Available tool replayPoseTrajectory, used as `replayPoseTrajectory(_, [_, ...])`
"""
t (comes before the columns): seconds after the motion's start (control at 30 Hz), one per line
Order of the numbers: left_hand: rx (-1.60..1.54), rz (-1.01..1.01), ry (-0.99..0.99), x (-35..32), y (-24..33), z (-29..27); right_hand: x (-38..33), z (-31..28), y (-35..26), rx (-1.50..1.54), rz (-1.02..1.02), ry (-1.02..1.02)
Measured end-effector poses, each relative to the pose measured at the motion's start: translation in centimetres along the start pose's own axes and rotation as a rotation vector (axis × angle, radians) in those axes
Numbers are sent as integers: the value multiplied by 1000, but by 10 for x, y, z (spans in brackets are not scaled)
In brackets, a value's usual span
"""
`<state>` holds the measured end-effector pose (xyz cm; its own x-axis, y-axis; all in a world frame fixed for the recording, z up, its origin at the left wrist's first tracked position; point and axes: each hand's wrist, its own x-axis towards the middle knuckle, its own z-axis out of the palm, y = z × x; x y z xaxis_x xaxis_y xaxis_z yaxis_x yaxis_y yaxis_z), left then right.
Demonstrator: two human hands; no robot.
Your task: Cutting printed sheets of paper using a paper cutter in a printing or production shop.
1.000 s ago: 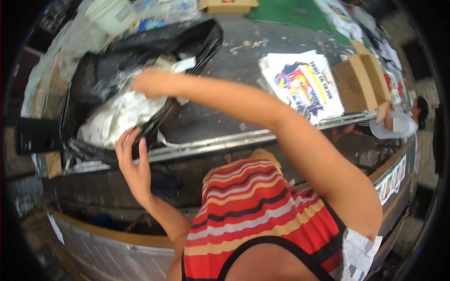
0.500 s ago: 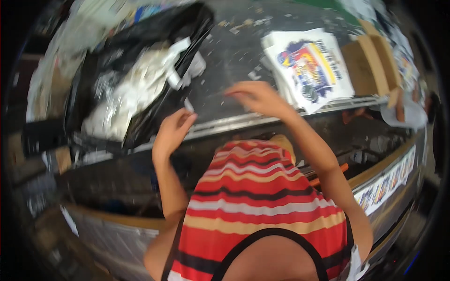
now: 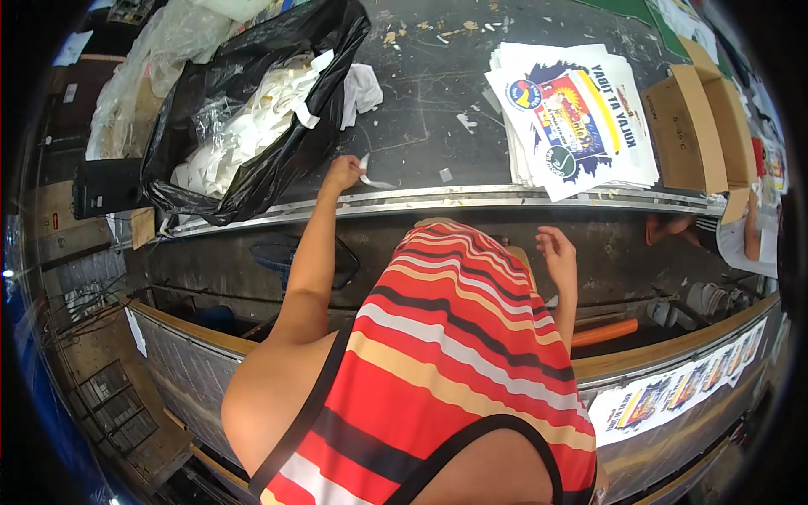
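My left hand [image 3: 343, 172] is at the front edge of the dark worktable [image 3: 412, 126], its fingers closed on a thin white paper strip [image 3: 379, 183] that curls out to the right. Just left of it gapes a black plastic bag [image 3: 261, 181], with white paper strips and clear film [image 3: 252, 126] heaped inside. Over the gap in front of the table, beside my striped top, hangs my right hand [image 3: 557, 252]. Its fingers are loosely bent and apart, with nothing seen in them. Further right on the table lies a stack of printed white sheets [image 3: 581, 126].
An open cardboard box [image 3: 699, 126] stands right of the stack. A crumpled white cloth or paper [image 3: 362, 88] sits by the bag, and paper scraps [image 3: 465, 123] dot the table. Another person's arm [image 3: 752, 227] shows at the far right. Behind me runs a second table [image 3: 202, 370].
My right hand has drawn back from over the table to beside my body. My left hand has moved slightly forward and right, now with the strip. The whole view has shifted.
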<state>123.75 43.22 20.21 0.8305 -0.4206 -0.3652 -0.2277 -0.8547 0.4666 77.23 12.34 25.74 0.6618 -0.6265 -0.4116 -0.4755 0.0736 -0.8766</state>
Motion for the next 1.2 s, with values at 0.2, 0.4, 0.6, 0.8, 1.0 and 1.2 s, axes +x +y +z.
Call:
replayPoseTrajectory(0.2, [-623,283,-284,-48,103,-167,3,-9,-28,22,-14,-56])
replayPoseTrajectory(0.4, [713,251,743,-47,103,-297,-17,-56,-17,142,30,-36])
replayPoseTrajectory(0.6, [-166,693,437,-67,283,-134,-58,-124,-4,-39,-215,347])
replayPoseTrajectory(0.8, [22,1338,-625,-192,482,72,-133,-149,9,79,-182,703])
replayPoseTrajectory(1.0, [160,1682,-1187,-343,603,159,-242,-148,63,439,68,1037])
replayPoseTrajectory(1.2, [109,1963,-1519,-429,654,251,-345,-116,115,809,189,1479])
